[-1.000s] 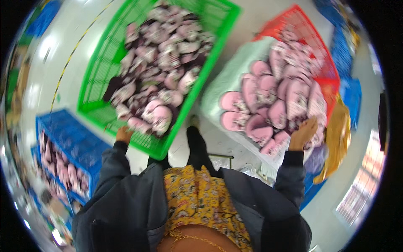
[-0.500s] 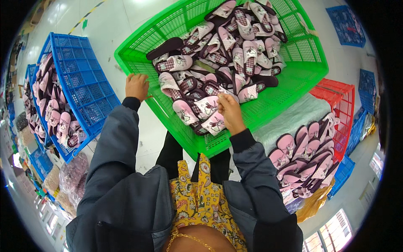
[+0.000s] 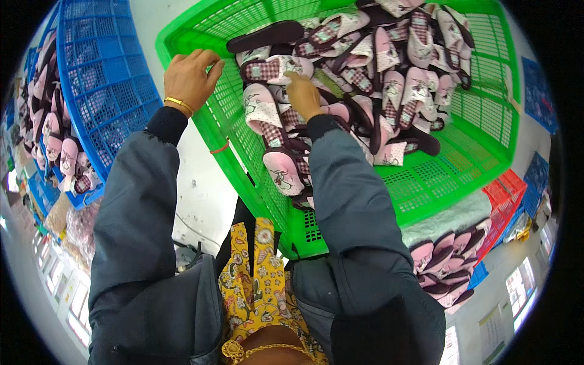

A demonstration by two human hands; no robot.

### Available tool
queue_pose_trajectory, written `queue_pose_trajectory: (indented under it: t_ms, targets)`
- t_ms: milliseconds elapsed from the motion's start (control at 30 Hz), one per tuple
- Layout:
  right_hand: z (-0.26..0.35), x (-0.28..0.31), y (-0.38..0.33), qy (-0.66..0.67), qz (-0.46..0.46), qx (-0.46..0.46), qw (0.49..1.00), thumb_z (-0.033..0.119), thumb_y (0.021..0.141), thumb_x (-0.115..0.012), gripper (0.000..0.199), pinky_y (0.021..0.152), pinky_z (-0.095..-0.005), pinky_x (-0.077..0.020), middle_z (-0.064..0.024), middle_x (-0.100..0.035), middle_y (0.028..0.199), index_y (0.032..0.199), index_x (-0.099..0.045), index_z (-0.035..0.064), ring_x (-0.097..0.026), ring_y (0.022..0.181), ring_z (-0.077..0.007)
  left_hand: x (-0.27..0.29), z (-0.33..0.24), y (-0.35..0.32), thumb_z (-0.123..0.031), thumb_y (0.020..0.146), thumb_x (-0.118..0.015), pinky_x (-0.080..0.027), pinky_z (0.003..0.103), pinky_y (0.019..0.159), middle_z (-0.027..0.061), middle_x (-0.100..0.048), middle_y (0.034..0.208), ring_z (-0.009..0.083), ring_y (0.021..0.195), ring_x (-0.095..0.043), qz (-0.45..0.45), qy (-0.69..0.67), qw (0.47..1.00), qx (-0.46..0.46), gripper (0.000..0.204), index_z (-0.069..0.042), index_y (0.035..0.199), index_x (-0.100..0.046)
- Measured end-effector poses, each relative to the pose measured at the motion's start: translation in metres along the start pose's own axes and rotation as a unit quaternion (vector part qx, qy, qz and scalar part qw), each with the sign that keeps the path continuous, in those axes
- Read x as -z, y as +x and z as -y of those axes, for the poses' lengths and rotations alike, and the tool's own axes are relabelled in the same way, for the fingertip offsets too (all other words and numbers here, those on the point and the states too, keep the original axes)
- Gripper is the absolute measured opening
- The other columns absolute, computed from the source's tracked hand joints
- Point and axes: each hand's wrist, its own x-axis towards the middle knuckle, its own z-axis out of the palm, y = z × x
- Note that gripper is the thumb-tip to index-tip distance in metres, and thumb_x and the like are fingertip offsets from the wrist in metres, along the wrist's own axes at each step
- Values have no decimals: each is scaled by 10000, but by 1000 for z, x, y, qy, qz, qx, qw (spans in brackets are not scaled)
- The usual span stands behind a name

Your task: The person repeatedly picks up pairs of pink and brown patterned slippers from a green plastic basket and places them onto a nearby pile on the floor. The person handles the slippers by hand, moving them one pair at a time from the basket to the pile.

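The large green plastic basket (image 3: 450, 182) in front of me holds many slippers, pink or spotted white with printed animals, dark soles and checked insoles. My left hand (image 3: 190, 82) bends over the basket's left rim, fingers curled and thumb to the right; a yellow bracelet circles the wrist. Inside the basket, my right hand (image 3: 304, 96) bears down at the toe of a spotted white slipper (image 3: 267, 70), fingertips against it and partly hidden. Beyond that slipper, another lies with its dark sole up (image 3: 266, 38). A pink-toed slipper (image 3: 284, 172) rests by the near left wall.
On the left stands a blue basket (image 3: 112, 79) with more pink slippers (image 3: 68, 156). To the right, a red basket (image 3: 508, 194) is beside stacked pink slippers (image 3: 450, 258). Other blue baskets (image 3: 537, 97) line the far right.
My right hand has moved farther and to the left, from the near slippers to the spotted white one. My left hand has gone farther along the left rim. The basket looks closer.
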Motion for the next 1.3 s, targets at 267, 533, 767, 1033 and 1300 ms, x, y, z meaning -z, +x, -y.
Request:
queue_pose_trajectory:
  t_ms: [267, 533, 767, 1033, 1300]
  targets:
    - [-22, -23, 63, -249, 240, 65, 936, 202, 870, -499, 350, 745, -464, -490, -130, -650, 947, 1213, -568, 222, -630, 908, -328, -2, -2, 4, -243, 821, -660, -445, 328, 688, 4, -639, 772, 223, 680, -594, -1, 1, 1000, 8, 116, -127, 818, -654]
    - [-22, 14, 71, -222, 103, 89, 966, 319, 849, -559, 265, 688, -438, -497, -141, -658, 833, 859, -661, 74, -632, 807, -320, -2, -2, 5, -222, 803, -668, -446, 338, 698, 24, -622, 747, 244, 698, -598, 3, 12, 1000, 11, 105, -126, 782, -632]
    - [-43, 68, 41, -188, -3, 255, 949, 59, 722, -561, 134, 744, -393, -473, -101, -584, 848, 844, -617, 71, -557, 845, -290, 0, -5, 7, -219, 789, -656, -445, 371, 698, 39, -594, 729, 277, 681, -578, 6, 0, 1000, 19, 102, -128, 769, -615]
    - [-33, 42, 27, -120, -3, 316, 941, 105, 714, -573, 134, 745, -372, -473, -39, -592, 952, 839, -614, 78, -542, 889, -251, 2, -5, 6, -207, 804, -658, -444, 351, 709, 25, -623, 761, 246, 714, -597, 18, 16, 1000, 18, 87, -126, 789, -630]
    - [-26, -11, 6, -136, -5, 196, 971, 103, 785, -553, 214, 894, -423, -424, -96, -584, 1142, 967, -665, 88, -517, 1029, -321, 1, -3, 7, -212, 804, -655, -440, 353, 706, 33, -619, 759, 252, 712, -592, 21, 15, 1000, 14, 94, -125, 786, -626]
